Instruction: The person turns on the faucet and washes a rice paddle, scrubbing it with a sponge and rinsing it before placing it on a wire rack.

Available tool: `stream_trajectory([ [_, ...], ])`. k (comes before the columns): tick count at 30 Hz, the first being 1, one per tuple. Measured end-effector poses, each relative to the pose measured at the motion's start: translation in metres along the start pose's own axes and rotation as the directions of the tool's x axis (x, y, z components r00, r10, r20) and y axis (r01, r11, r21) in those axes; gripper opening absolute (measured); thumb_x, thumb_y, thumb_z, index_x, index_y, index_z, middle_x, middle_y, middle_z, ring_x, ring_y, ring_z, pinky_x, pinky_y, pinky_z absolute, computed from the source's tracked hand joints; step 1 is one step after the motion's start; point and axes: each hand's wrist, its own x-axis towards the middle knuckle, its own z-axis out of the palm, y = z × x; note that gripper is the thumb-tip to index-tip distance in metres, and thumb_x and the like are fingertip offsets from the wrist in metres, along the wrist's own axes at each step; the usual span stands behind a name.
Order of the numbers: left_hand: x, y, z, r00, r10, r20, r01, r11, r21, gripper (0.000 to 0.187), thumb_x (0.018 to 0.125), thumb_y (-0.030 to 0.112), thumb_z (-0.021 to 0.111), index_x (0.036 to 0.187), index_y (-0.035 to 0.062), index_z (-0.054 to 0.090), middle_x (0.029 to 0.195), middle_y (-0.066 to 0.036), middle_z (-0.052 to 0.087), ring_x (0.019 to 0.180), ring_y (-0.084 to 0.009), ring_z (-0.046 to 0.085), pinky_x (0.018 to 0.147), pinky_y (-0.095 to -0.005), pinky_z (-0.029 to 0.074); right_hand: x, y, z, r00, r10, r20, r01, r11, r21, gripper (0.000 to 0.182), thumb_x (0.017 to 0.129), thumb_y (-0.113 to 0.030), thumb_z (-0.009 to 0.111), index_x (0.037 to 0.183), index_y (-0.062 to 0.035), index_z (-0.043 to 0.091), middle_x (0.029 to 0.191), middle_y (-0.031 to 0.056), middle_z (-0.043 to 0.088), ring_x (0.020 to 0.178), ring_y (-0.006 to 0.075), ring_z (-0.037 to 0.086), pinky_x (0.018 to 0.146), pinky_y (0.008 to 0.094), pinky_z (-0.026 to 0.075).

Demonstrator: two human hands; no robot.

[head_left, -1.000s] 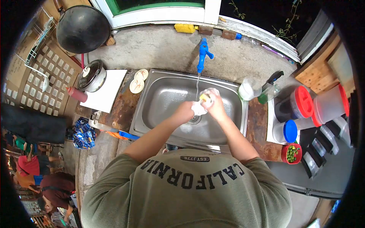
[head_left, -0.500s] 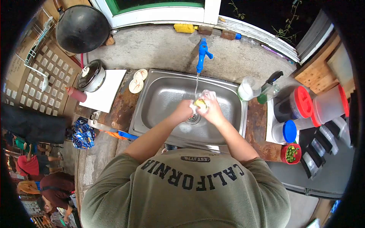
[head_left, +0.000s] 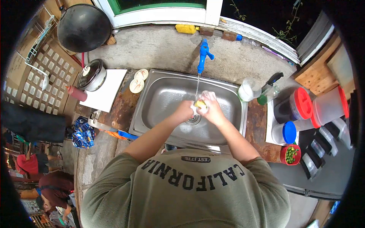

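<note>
Stainless steel forms the sink, which serves as the reference point for all positions below. Both hands are held together over the basin, just above the drain. The left hand and the right hand are closed around a small yellow object covered in white foam; the object sits between the two hands, and what it is cannot be told. A thin stream of water falls from the blue tap at the back edge of the sink onto the hands.

Left of the sink, two small round dishes lie on the rusty counter, beside a white board that carries a metal pot. A black pan hangs on the wall further left. Right of the sink stands a clear jar, next to a green bottle. Further right are containers with red lids and a blue lid, and a red bowl of green fruit near the front corner.
</note>
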Motion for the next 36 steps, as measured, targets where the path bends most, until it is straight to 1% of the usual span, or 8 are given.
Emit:
stream_trajectory([
  [11,-0.002,-0.003,0.001,0.999,-0.046,-0.026,0.042,0.989,-0.139,0.022,0.071,0.000,0.047,0.089,-0.0002,0.060,0.068,-0.007,0.059,0.054,-0.0134,0.054,0.047,-0.0258,0.042,0.002,0.022,0.005,1.000,-0.007,-0.016,0.007,1.000,-0.011,0.037,0.058,-0.011,0.065,0.093,-0.0049,0.054,0.100,0.0157,0.049,0.095,0.0347,0.047,0.083,0.0401,0.040],
  [14,0.005,-0.022,-0.001,0.997,0.070,-0.016,-0.068,0.993,0.100,0.025,0.069,-0.002,0.046,0.090,-0.0011,0.060,0.070,-0.008,0.060,0.057,-0.0153,0.055,0.048,-0.0268,0.042,0.003,0.001,0.001,1.000,-0.008,-0.003,0.008,1.000,0.005,0.038,0.058,-0.011,0.065,0.094,-0.0047,0.054,0.098,0.0159,0.050,0.094,0.0342,0.048,0.082,0.0400,0.041],
  [17,-0.005,-0.002,0.000,0.998,0.014,-0.066,-0.015,1.000,-0.020,0.027,0.066,-0.003,0.045,0.088,-0.0013,0.060,0.071,-0.010,0.060,0.059,-0.0162,0.056,0.050,-0.0282,0.043,0.004,0.031,0.005,0.992,0.090,-0.086,-0.088,0.996,0.034,0.039,0.058,-0.011,0.065,0.095,-0.0046,0.053,0.100,0.0165,0.049,0.096,0.0346,0.047,0.083,0.0400,0.040],
  [21,0.001,-0.015,0.000,0.996,0.070,-0.049,-0.066,0.994,0.085,0.028,0.064,-0.002,0.046,0.087,-0.0004,0.061,0.070,-0.011,0.061,0.060,-0.0166,0.058,0.049,-0.0290,0.043,0.004,-0.007,-0.001,0.999,-0.006,0.047,0.007,1.000,-0.024,0.038,0.058,-0.011,0.065,0.095,-0.0049,0.053,0.102,0.0165,0.049,0.099,0.0346,0.046,0.085,0.0394,0.040],
  [27,-0.008,0.002,0.001,0.998,0.009,-0.056,-0.008,1.000,0.029,0.027,0.063,-0.002,0.046,0.086,0.0002,0.062,0.063,-0.009,0.059,0.055,-0.0161,0.057,0.047,-0.0291,0.042,0.002,-0.001,0.003,1.000,-0.009,0.016,0.010,1.000,-0.005,0.038,0.058,-0.011,0.066,0.094,-0.0052,0.054,0.099,0.0164,0.050,0.098,0.0344,0.046,0.084,0.0392,0.040],
  [31,-0.009,-0.001,0.004,0.997,0.006,-0.079,-0.008,1.000,-0.021,0.024,0.062,-0.002,0.047,0.081,0.0001,0.062,0.059,-0.009,0.058,0.053,-0.0161,0.056,0.047,-0.0294,0.042,0.005,0.022,0.008,0.988,0.149,-0.038,-0.147,0.988,0.056,0.035,0.058,-0.011,0.067,0.090,-0.0053,0.054,0.099,0.0159,0.050,0.096,0.0340,0.047,0.083,0.0393,0.040],
  [34,-0.010,0.000,0.000,0.997,0.035,-0.062,-0.031,0.997,0.065,0.023,0.061,-0.003,0.047,0.079,-0.0001,0.061,0.060,-0.010,0.058,0.053,-0.0166,0.056,0.046,-0.0296,0.041,0.002,0.001,0.004,0.998,-0.040,0.047,0.040,0.999,-0.004,0.035,0.057,-0.011,0.067,0.089,-0.0045,0.054,0.096,0.0165,0.050,0.093,0.0341,0.048,0.082,0.0396,0.040],
  [36,-0.011,-0.002,0.002,0.998,0.026,-0.063,-0.021,0.997,0.076,0.023,0.061,-0.003,0.047,0.080,-0.0003,0.061,0.061,-0.010,0.058,0.053,-0.0167,0.055,0.046,-0.0298,0.041,0.002,0.004,0.006,1.000,-0.007,0.018,0.007,1.000,0.017,0.036,0.056,-0.010,0.067,0.090,-0.0038,0.054,0.097,0.0166,0.050,0.093,0.0349,0.048,0.082,0.0399,0.040],
])
